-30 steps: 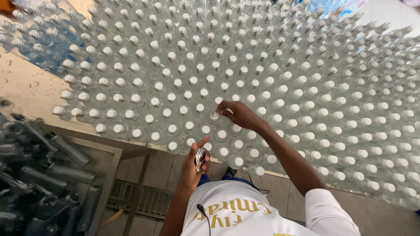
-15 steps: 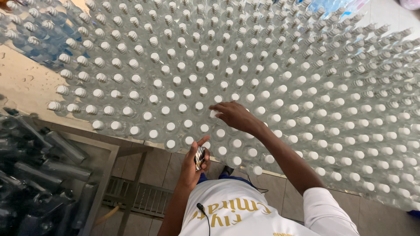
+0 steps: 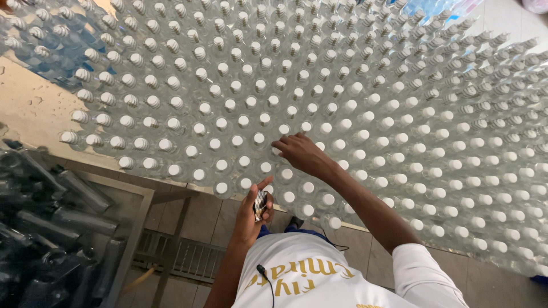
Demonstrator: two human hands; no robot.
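**Right hand on a cap, left hand full of seals**

My right hand (image 3: 301, 153) is stretched out over the table, arm running diagonally up from my lower right, wrist fairly flat, palm down. The fingers are pinched in narrow on the white cap (image 3: 278, 150) of one clear plastic bottle, which sits a couple of rows in from the near edge, roughly in the middle of the pack. My left hand (image 3: 251, 215) hangs lower, off the table edge and close to my chest, forearm pointing up, thumb sticking out, fingers curled around a small bunch of shiny patterned cap seals (image 3: 260, 205). All round that cap are rows of capped bottles (image 3: 399, 114) standing upright, tightly packed. At far left is a wet table surface (image 3: 28, 108), and below it a heap of dark empty bottles (image 3: 51, 222).
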